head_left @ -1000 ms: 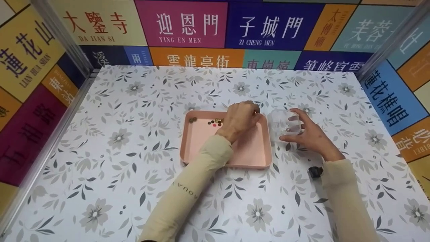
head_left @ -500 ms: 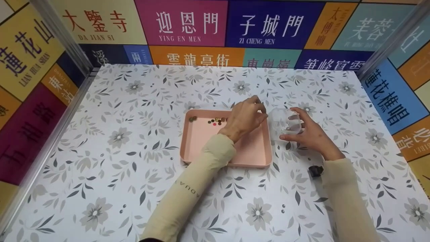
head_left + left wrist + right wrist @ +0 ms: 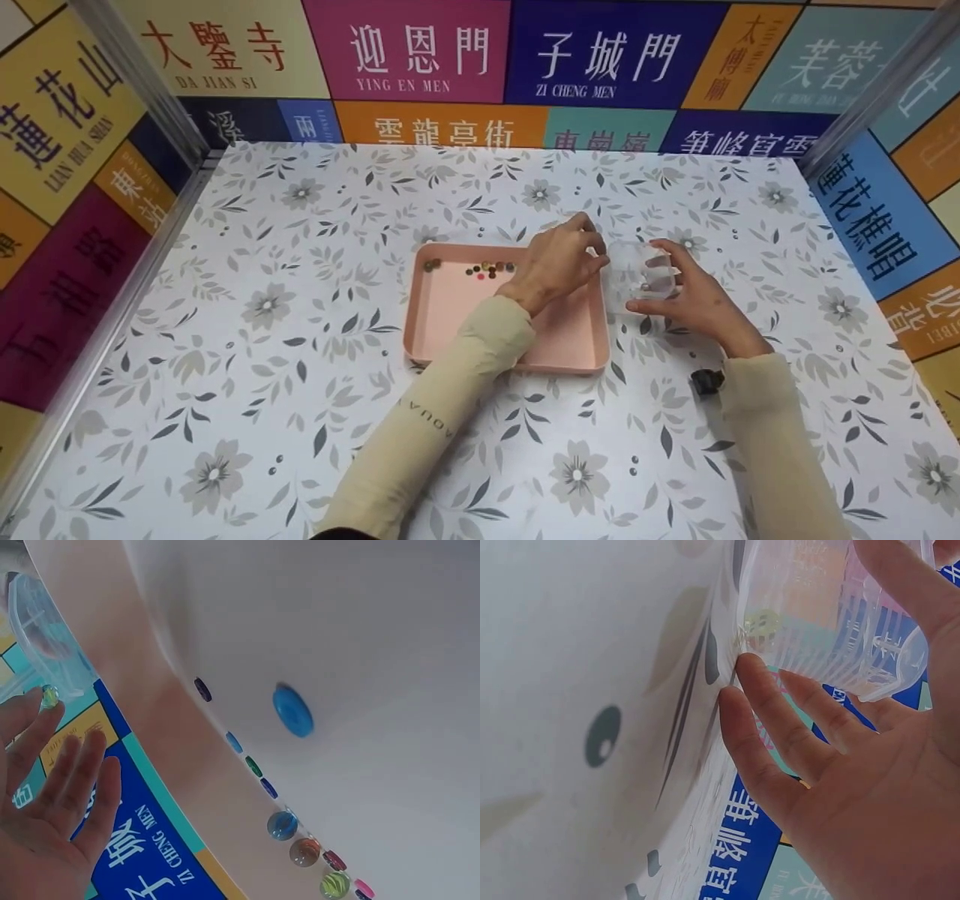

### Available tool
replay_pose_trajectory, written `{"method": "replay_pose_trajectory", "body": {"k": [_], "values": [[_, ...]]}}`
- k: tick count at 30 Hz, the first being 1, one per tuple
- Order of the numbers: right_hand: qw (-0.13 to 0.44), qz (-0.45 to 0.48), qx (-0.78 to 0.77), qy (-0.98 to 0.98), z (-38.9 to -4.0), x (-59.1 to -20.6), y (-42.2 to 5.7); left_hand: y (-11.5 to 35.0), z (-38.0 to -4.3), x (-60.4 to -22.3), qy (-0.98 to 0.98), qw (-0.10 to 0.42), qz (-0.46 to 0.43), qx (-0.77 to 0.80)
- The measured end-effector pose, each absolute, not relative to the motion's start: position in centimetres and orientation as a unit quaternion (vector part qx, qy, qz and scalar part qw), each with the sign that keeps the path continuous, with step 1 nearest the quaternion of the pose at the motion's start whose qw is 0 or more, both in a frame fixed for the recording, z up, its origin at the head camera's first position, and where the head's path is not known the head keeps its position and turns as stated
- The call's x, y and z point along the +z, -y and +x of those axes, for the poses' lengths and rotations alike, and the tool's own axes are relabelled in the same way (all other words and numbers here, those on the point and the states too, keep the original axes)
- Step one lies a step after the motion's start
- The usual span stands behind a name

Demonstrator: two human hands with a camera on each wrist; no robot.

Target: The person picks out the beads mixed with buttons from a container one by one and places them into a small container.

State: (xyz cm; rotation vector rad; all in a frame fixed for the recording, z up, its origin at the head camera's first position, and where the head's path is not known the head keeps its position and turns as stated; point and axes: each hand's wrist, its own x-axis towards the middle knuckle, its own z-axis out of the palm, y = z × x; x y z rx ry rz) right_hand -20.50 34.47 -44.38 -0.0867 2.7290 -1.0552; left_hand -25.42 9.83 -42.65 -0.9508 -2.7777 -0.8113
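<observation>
My left hand (image 3: 556, 261) is over the right rim of the pink tray (image 3: 415, 322). Between thumb and forefinger it pinches a clear marble (image 3: 50, 696) with a yellow-green swirl, and its other fingers are spread. Just to the right of the tray, my right hand (image 3: 697, 300) grips a clear plastic box (image 3: 630, 274) between thumb and fingers. A greenish marble (image 3: 761, 624) shows through the box wall in the right wrist view. In the tray lie a blue button (image 3: 292, 711), a blue marble (image 3: 283, 826), a brown marble (image 3: 304, 852) and several small buttons.
Two dark marbles (image 3: 432, 265) sit in the tray's far left corner. A small black object (image 3: 706, 382) is beside the right sleeve. The flowered tabletop (image 3: 315, 420) ends at panels (image 3: 420, 52) with large lettering on the left, back and right.
My left hand has moved up and to the right, from inside the tray to over its right rim near the plastic box. The right hand and the box have barely moved.
</observation>
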Motion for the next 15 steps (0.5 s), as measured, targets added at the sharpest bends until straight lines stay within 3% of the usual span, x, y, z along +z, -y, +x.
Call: {"method": "replay_pose_trajectory", "body": {"k": [15], "values": [[0.108, -0.027, -0.361, -0.926, -20.45, -44.28, -34.42, -10.53, -25.05, -42.4, 0.912, 0.052, -0.306, -0.267]]}}
